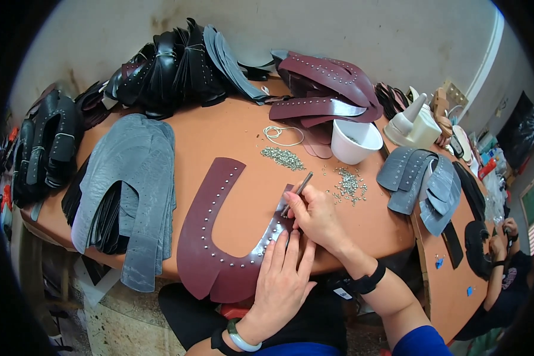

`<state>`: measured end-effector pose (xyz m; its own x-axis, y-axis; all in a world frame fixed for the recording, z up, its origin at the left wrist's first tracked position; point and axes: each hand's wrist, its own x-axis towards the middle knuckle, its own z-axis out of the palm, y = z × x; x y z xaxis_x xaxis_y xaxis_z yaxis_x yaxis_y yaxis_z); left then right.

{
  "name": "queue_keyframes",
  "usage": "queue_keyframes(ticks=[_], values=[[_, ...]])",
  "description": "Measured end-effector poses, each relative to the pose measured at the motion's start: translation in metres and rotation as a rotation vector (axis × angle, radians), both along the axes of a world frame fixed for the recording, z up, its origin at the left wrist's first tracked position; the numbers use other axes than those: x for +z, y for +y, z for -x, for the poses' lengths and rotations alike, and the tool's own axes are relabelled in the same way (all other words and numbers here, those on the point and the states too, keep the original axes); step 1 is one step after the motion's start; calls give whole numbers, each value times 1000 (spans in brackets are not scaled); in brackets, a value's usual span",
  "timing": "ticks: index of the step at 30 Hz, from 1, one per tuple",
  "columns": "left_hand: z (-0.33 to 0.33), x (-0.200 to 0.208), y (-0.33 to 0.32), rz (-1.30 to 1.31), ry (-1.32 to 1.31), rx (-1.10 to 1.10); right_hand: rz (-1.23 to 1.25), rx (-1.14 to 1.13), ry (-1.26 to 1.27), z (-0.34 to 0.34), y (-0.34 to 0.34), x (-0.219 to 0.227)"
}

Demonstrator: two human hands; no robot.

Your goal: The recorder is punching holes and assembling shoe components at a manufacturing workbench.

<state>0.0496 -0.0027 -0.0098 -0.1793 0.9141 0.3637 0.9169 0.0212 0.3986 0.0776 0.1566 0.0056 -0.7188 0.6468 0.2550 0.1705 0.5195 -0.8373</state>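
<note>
A U-shaped burgundy leather piece (204, 243) lies on the table's near side, with silver studs dotted along its inner edge. My left hand (285, 267) rests with fingers stretched out on its right arm, pressing it flat. In my right hand (314, 210) is a thin metal rod (304, 184), gripped between thumb and fingers. The rod tilts, its lower end down at the leather's right arm; the exact tip is partly hidden by my fingers. Beyond the piece lie a pile of small silver studs (282, 158) and a second pile of small metal parts (350, 186).
A white plastic cup (356, 142) stands behind the piles, near stacked burgundy pieces (329, 89). Grey leather pieces (127, 160) are stacked at left, more grey ones (421, 184) at right. Black bundles (172, 65) line the wall. Another person's hands (499, 243) work at far right.
</note>
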Motion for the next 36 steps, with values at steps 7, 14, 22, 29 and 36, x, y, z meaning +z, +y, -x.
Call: queue_keyframes(ticks=[7,14,22,29,36], values=[[0,0,-2,51,77,-9,362,-26,40,-2,13,-12],[-3,-5,-1,66,131,10,565,-37,291,0,16,-14],[-2,-12,-1,40,145,16,463,-39,252,2,16,-17],[-3,-17,0,13,178,36,453,-45,262,1,14,-13],[-3,-20,1,23,215,44,391,-41,241,1,13,-18]])
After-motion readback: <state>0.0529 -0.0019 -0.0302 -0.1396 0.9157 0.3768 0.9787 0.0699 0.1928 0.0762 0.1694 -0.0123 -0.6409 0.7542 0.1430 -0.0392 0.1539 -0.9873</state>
